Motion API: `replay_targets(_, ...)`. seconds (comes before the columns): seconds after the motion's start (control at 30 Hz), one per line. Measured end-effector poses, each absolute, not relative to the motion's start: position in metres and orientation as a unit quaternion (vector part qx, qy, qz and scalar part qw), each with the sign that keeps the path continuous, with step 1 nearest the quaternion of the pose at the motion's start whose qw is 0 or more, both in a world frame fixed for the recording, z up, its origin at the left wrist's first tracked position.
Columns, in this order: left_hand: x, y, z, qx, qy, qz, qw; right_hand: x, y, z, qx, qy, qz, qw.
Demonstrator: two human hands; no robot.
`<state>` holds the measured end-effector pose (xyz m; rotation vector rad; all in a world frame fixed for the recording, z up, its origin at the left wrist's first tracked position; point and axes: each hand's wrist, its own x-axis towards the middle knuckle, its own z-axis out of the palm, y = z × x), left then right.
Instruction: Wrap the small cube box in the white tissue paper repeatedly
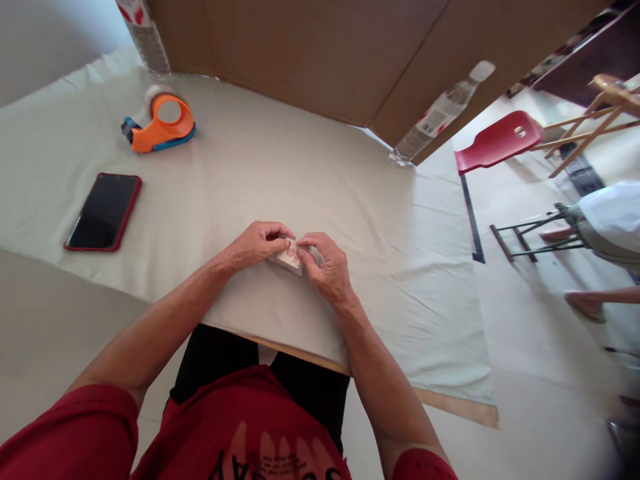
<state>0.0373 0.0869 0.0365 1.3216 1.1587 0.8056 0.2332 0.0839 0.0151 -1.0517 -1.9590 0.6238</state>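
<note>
A small whitish box with reddish print [291, 256] rests near the front edge of the cloth-covered table [260, 160]. My left hand [260, 243] grips its left side, the thumb and fingers closed on it. On the other side, my right hand [327, 265] has its thumb and index finger pinched at the box's right edge. The fingertips of both hands are close together and hide part of the box.
An orange tape dispenser [163, 123] and a phone in a red case [104, 212] lie at the left. Behind stands a brown cardboard panel [310, 60], with plastic bottles [437, 120] at both ends. A red chair [500, 141] and a seated person [613, 223] are at the right.
</note>
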Motion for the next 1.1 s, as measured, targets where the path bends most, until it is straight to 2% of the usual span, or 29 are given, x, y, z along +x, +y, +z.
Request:
replay_targets(0.57,0.0360,0.0891,0.0306,0.548,0.473,0.356,0.591,0.2331,0.0837,0.0115,-0.399,-0.781,0.256,0.406)
replay_targets(0.7,0.0363,0.0893,0.0304,0.557,0.468,0.354,0.588,0.2341,0.0834,0.0121,-0.384,-0.815,0.184,0.394)
replay_targets(0.87,0.0362,0.0894,0.0329,0.556,0.482,0.351,0.579,0.2359,0.0802,0.0184,-0.368,-0.871,0.065,0.319)
replay_targets(1.0,0.0354,0.0894,0.0345,0.557,0.487,0.347,0.577,0.2364,0.0789,0.0196,-0.366,-0.878,0.054,0.304)
replay_targets(1.1,0.0361,0.0897,0.0335,0.564,0.492,0.351,0.563,0.2384,0.0801,0.0173,-0.370,-0.861,0.088,0.338)
